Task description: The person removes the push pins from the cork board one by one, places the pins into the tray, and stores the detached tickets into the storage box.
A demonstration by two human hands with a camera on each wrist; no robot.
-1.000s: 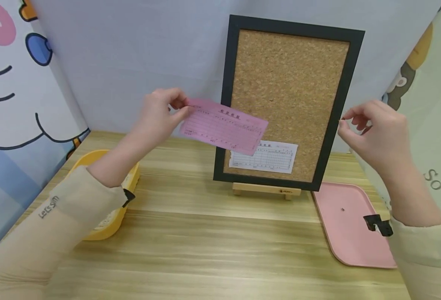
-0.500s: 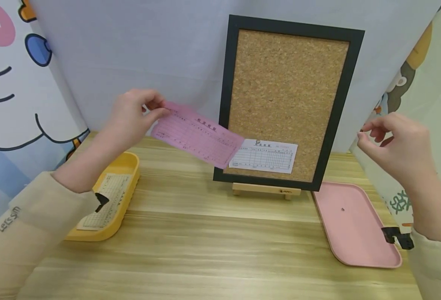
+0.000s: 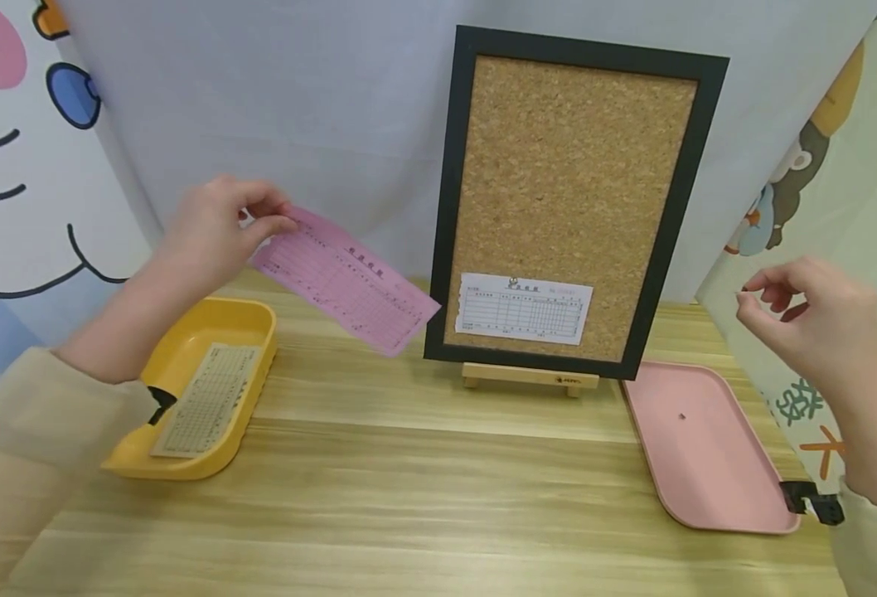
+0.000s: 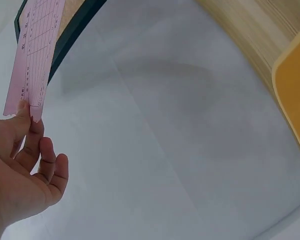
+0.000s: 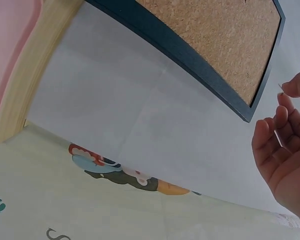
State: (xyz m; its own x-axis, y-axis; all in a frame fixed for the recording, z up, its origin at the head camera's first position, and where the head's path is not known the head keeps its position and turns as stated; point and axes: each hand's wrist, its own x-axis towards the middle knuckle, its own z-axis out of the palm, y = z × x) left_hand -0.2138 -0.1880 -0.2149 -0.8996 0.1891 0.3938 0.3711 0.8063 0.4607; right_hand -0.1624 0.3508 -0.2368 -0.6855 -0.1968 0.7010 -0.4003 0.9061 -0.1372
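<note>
Far left: cartoon-printed backdrop panel [image 3: 13, 166], no legible writing; cream sleeve lettering cut off, unreadable. Left, near: yellow tray [image 3: 185, 390] on the wooden counter [image 3: 423, 489], holding a beige printed form [image 3: 207, 400]. Above it: left hand [image 3: 210, 228] pinching one corner of the pink slip [image 3: 343, 280], held in the air left of the board, printed characters too small to read; slip carried leftward off the board face since a second earlier. Centre: black-framed cork board [image 3: 573, 199] upright on a small wooden easel [image 3: 530, 380], white ruled form [image 3: 524, 308] pinned at its lower edge. Right: pink tray [image 3: 707, 452] bearing one small dark speck. Far right: right hand [image 3: 811, 327] raised, fingertips drawn together on a thin pin, lower and further right than before.
</note>
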